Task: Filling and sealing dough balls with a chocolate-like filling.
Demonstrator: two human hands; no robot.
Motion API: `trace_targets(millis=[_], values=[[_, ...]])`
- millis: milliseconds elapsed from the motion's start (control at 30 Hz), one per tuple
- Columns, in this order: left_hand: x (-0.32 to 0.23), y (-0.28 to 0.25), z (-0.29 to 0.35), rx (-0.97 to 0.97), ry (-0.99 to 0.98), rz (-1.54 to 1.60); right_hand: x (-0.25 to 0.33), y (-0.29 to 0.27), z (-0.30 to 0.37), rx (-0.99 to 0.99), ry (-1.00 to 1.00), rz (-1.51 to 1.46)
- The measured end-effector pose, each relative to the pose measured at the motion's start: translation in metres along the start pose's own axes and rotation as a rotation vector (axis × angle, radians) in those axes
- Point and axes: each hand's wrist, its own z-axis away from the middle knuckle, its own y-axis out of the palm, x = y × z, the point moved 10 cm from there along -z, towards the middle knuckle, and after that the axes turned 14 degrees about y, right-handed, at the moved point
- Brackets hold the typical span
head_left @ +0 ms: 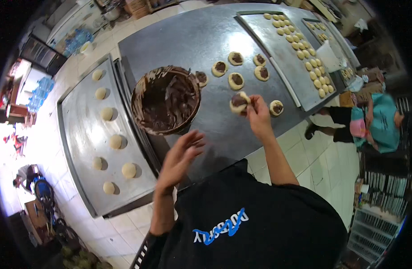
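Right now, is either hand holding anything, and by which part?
The right hand holds a filled dough piece by its right edge; the left hand holds nothing.

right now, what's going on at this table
A person's right hand pinches a piece of dough, partly folded around chocolate-brown filling, above the metal table. The left hand is open and empty near a smeared tub of brown spread. Seven flattened dough rounds topped with it lie on the table. Plain dough balls sit on the tray at left; small pale dough pieces fill rows on the tray at right.
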Motion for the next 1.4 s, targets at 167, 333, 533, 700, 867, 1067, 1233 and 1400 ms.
trace_targets(millis=[167,333,533,700,867,1067,1233,1400], values=[[0.037,0.028,-0.004,-0.424,-0.151,0.567,0.016,0.093,0.091,0.502,0.243,-0.488],[0.058,-0.023,0.033,-0.662,-0.124,0.337,-0.054,0.092,0.090,0.288,0.531,-0.313],[0.026,-0.015,0.037,-0.410,0.064,-0.359,-0.053,0.113,0.093,0.374,0.595,-0.255],[-0.020,-0.008,0.029,-0.239,0.288,-0.770,-0.004,0.146,0.091,0.640,0.443,-0.199],[-0.057,-0.014,0.027,-0.235,0.233,-0.983,0.071,0.144,0.106,0.434,-0.273,0.566],[-0.109,0.024,0.022,-0.061,0.455,-1.081,0.134,0.165,0.130,0.381,-0.633,0.545],[-0.111,-0.010,0.045,-0.363,0.702,-0.297,0.145,0.171,0.141,0.499,-0.596,0.434],[-0.121,-0.015,0.045,-0.553,0.554,-0.512,0.136,0.188,0.145,0.560,-0.599,0.509]])
